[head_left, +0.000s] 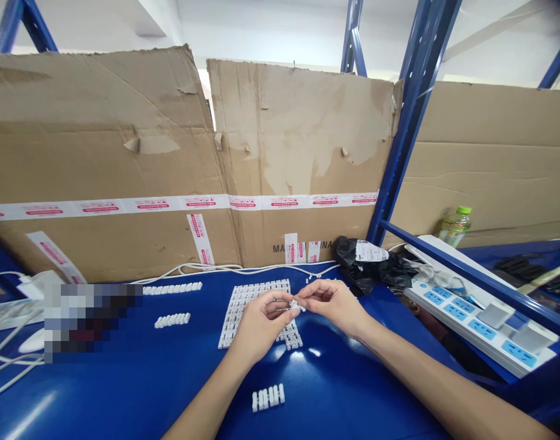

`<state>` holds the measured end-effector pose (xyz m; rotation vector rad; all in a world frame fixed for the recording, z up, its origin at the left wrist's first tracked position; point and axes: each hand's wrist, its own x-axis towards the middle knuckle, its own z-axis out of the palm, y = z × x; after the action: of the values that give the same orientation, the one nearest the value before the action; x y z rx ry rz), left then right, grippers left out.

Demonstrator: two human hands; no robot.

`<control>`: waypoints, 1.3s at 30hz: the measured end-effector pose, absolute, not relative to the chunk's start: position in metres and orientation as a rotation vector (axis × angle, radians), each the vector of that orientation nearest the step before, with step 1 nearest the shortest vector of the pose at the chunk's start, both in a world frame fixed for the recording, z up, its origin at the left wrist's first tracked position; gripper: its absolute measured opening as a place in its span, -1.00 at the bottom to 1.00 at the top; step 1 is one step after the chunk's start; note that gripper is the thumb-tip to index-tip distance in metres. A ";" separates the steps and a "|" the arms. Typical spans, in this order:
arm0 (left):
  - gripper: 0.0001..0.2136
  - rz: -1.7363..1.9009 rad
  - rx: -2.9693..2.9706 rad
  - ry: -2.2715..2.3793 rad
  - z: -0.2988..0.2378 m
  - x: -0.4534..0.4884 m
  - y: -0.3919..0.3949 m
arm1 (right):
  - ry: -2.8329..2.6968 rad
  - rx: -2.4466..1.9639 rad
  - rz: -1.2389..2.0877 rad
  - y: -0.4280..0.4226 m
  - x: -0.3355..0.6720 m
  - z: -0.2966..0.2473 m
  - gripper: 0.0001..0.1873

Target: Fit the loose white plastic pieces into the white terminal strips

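Here, a piece (294, 304) looked small, white, knobbly, left hand (264, 321) and right hand (335, 304) fingertips pinched it, over the grid (236, 308).

The capitals “MA” (279, 249) and “NA” (326, 245) stand on the cardboard (271, 165), parted by tape strips (291, 249), while the red print (284, 201) on the long tape (263, 203) (like the black bag's (346, 260) label (370, 251)) is too small to read.

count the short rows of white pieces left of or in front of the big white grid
3: the far row, near the cardboard; the middle row, just nearer the camera; and the front row, nearest of all. More may be hidden by the pixelated patch at left.
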<state>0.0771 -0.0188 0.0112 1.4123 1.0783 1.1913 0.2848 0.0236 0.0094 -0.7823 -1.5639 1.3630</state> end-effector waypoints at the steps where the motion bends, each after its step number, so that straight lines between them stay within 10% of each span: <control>1: -0.73 1.189 1.412 1.067 0.011 0.077 -0.019 | -1.566 -0.772 1.362 0.024 0.285 0.009 -0.68; 39: -0.75 1.279 1.388 0.954 0.012 0.074 -0.015 | -1.664 -0.613 1.307 0.019 0.288 0.014 -0.80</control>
<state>0.0738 -0.0154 0.0120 1.3883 0.9540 1.2786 0.2879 0.0193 0.0141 -0.6130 -1.6635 1.3069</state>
